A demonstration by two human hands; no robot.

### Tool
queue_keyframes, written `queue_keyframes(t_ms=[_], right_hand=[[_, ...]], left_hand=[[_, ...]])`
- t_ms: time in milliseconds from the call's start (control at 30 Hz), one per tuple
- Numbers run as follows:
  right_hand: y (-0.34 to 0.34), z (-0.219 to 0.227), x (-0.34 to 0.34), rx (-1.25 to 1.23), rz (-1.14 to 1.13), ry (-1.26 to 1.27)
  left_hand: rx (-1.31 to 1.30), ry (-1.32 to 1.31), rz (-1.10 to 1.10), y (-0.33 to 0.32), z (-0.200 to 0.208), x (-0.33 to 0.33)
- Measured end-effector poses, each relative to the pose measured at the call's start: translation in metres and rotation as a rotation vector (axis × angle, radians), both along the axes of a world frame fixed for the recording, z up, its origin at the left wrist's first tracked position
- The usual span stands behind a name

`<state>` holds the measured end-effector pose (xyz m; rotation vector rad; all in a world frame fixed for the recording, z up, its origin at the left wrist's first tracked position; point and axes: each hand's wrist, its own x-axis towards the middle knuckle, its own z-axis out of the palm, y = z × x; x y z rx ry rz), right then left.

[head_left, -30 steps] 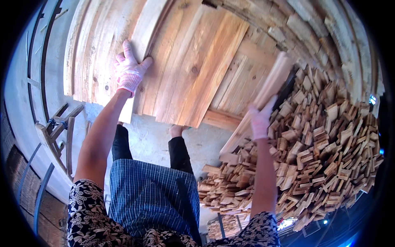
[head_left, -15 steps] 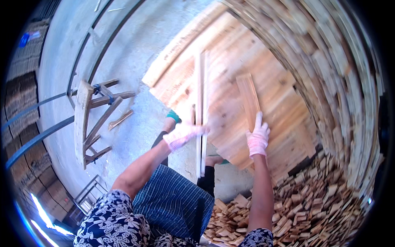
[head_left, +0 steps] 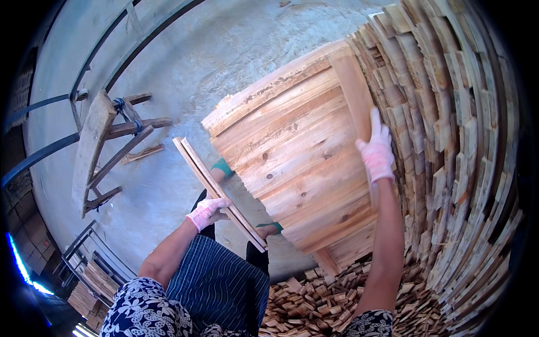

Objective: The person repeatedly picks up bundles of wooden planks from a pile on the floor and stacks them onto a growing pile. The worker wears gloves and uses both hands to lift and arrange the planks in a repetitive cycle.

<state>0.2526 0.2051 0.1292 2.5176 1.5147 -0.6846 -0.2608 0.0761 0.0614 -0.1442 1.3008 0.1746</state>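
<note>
- With the left hand (head_left: 210,212), gloved in pale pink, grips a pair of narrow boards (head_left: 197,166) near mid-length; has thumb and fingers closed around both, parted only by their thickness
- Holds that pair face to face, slanting from upper left to lower right, in front of the legs; well apart from the right hand (head_left: 378,153)
- With the right hand, gloved alike, touches a single board (head_left: 351,84) on the right side of a flat bed of boards (head_left: 292,163); spreads the thumb over its face, with fingers stretched straight by its outer edge; cannot tell how far any fingertips reach beneath
- Shows that bed as planks laid side by side, knotted here and there; likewise a rough-edged plank (head_left: 272,87) along its far side
- Shows, just right of the bed, a tall stack of wood (head_left: 449,140); at its near end, a heap of small wood pieces (head_left: 314,303)
- Shows, leftward on the grey floor (head_left: 219,62), a wooden trestle (head_left: 96,140) with blue cord around a joint; beside it, a loose stick (head_left: 143,153)
- Wears a striped blue apron (head_left: 219,281) and green footwear (head_left: 223,166)
</note>
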Motion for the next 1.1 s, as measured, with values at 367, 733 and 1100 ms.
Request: queue_keyframes(t_ms=[367, 733, 1100], right_hand=[[0.088, -0.057, -0.004, -0.198, 0.078, -0.201], [0.196, -0.050, -0.197, -0.217, 1.145, -0.223], [0.203, -0.050, -0.205, -0.334, 1.158, -0.205]], left_hand=[[0.023, -0.070, -0.011, 0.007, -0.056, 0.005], [-0.029, -0.069, 0.128, 0.007, -0.045, 0.021], [0.071, -0.052, -0.078, 0.040, -0.053, 0.063]])
